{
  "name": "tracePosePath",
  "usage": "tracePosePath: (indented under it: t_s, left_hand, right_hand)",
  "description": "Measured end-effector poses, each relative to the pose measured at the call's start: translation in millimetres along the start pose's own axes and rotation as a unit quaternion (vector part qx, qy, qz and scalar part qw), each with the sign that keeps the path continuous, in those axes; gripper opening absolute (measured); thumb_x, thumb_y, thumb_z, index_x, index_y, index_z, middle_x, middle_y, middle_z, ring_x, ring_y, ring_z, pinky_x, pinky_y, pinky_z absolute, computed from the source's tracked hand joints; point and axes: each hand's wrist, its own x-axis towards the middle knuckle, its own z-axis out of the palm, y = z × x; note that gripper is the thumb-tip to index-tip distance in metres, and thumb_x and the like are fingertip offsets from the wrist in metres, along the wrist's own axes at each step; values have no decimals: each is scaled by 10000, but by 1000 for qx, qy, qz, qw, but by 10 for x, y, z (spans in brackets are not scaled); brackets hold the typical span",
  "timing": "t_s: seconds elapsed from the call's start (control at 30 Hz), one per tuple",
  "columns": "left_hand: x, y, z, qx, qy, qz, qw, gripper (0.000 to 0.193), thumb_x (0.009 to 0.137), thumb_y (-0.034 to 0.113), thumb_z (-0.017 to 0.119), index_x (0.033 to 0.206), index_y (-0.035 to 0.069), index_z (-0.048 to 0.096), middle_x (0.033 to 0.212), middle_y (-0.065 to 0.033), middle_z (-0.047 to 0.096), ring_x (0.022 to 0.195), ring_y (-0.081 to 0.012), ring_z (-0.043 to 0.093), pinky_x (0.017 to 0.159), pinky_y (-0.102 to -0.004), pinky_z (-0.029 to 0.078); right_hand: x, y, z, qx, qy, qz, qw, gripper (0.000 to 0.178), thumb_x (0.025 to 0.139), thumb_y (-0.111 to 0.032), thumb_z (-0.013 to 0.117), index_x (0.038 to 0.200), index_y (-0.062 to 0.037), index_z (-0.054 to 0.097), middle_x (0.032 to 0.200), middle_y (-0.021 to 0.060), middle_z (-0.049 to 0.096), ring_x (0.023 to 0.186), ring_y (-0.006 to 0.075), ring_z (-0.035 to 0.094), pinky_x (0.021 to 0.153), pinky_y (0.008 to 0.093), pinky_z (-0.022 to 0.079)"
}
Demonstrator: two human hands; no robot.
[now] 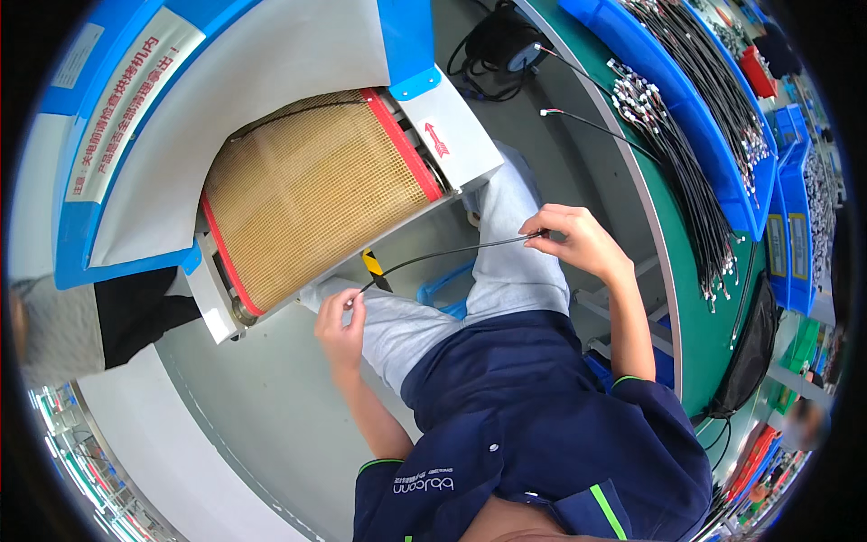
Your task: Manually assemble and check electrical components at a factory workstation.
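A thin black cable stretches between my two hands above my lap, bowed slightly upward. My left hand pinches one end between thumb and fingers, near the front edge of the conveyor belt. At the other end, my right hand has its fingertips closed on the cable. Both cable tips are mostly covered by my fingers. Another dark cable lies across the far part of the tan mesh belt, partly at the machine's opening.
A blue and white machine surrounds the red-edged belt. To the right, a green-topped table bears a bundle of black cables with white connectors, beside blue bins. A cable reel stands on the floor. Another person's dark sleeve is at left.
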Motion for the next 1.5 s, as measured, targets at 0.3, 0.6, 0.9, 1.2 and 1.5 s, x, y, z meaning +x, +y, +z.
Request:
tracePosePath:
  t_s: [0.3,0.6,0.9,1.2,1.5]
  left_hand:
    - [-14,-38,-64,-25,1,-50,998,109,746,-13,653,845,16,620,772,-69,609,656,-165,566,615,-270,467]
    - [-44,-103,-131,-24,-9,-45,999,91,749,-15,648,832,7,619,763,-69,612,652,-155,568,608,-264,465]
    - [-69,-163,-192,-16,-2,-43,999,95,742,-20,650,826,8,617,746,-71,609,646,-158,572,607,-262,469]
    - [-117,-191,-295,-27,-13,-15,999,110,728,-38,654,824,0,615,755,-77,607,659,-163,580,613,-262,474]
    - [-92,-215,-293,-26,-22,5,999,126,715,-49,653,824,-1,613,755,-81,602,666,-170,581,617,-264,473]
  right_hand:
    - [-17,11,12,-60,78,-117,988,140,710,-17,685,842,-34,640,792,61,620,734,205,615,620,298,496]
    - [-64,26,44,-96,112,-139,979,154,700,-17,690,849,-45,662,804,50,624,713,184,621,610,281,502]
    - [-47,-9,71,-9,94,-72,993,68,715,-31,707,765,-39,661,725,31,637,645,143,607,531,254,467]
    - [-31,-21,112,20,70,-55,996,58,743,-75,695,767,-45,652,690,34,603,608,154,572,519,278,449]
    - [-10,20,125,-42,78,-115,989,83,746,-72,679,808,-35,637,715,47,588,640,198,580,550,300,469]
